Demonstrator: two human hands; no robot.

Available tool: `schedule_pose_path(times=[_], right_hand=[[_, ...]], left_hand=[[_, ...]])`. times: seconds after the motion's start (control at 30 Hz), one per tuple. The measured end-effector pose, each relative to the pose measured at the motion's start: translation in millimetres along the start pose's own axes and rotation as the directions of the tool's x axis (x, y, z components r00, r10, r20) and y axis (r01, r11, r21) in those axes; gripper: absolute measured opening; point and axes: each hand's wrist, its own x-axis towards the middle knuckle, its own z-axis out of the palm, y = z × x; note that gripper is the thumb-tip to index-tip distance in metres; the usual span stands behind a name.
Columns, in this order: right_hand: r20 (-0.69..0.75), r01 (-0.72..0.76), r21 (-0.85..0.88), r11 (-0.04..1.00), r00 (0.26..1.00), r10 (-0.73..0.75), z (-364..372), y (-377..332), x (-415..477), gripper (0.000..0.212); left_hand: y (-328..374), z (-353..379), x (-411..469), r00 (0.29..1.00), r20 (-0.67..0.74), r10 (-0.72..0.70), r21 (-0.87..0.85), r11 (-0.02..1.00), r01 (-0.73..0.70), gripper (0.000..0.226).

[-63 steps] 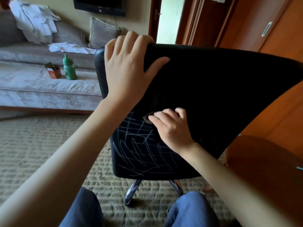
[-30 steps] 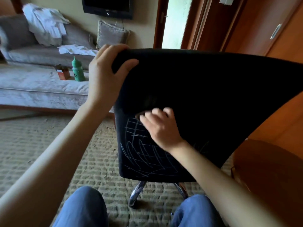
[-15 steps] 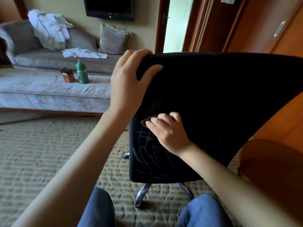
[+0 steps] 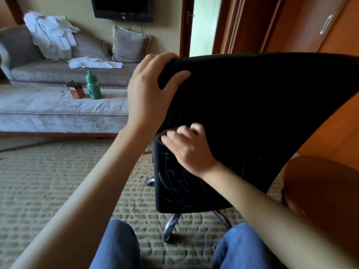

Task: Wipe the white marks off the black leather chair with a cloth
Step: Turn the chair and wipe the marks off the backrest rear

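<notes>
Your right hand [image 4: 189, 150] curls its grip over the dark cloth [image 4: 161, 135], pressed to the chair [image 4: 252, 103] back; your left hand [image 4: 149, 94] clamps its top corner at 11 o'clock. Above looks clean; white marks [image 4: 174, 183] at 6 o'clock await wiping.

sofa [image 4: 58, 107] – green bottle [image 4: 93, 86], small box [image 4: 76, 91] | cushion [image 4: 130, 44] | TV [image 4: 122, 7] – wall-mounted

There is just one camera. It sits on the person's head and looks ahead and down. The black chair [image 4: 252, 113] is very close and fills the right side. Both knees [image 4: 116, 247] show at the bottom edge. The sofa [image 4: 48, 107] is farther off, top left.
</notes>
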Motion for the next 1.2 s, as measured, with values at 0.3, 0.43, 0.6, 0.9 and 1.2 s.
schedule_pose_path(times=[0.3, 0.43, 0.6, 0.9, 1.2], right_hand=[[0.166, 0.207, -0.016, 0.978, 0.965, -0.202, 7.3, -13.9, -21.9, 0.021], [-0.058, 0.070, -0.019, 0.997, 0.996, -0.071, -3.1, -8.2, 36.5, 0.015], [0.258, 0.238, -0.076, 0.968, 0.943, -0.211, 23.8, -39.1, -8.9, 0.023], [0.401, 0.392, -0.124, 0.912, 0.860, -0.315, 16.1, -48.0, 37.4, 0.023], [0.701, 0.416, -0.197, 0.888, 0.693, -0.169, 49.1, -82.4, 12.0, 0.016]], left_hand=[[-12.3, -17.7, 9.7, 0.979, 0.202, 0.012, -0.077, 0.997, 0.004, 0.035], [-12.5, -17.0, 12.4, 0.974, 0.220, -0.056, -0.146, 0.985, 0.089, 0.031], [-10.3, -21.9, 16.7, 0.956, 0.271, -0.108, -0.217, 0.961, 0.170, 0.027], [-8.8, -18.9, 15.3, 0.960, 0.261, -0.096, -0.214, 0.965, 0.155, 0.029], [-11.8, -38.8, 28.4, 0.870, 0.487, -0.076, -0.274, 0.933, 0.235, 0.031]])
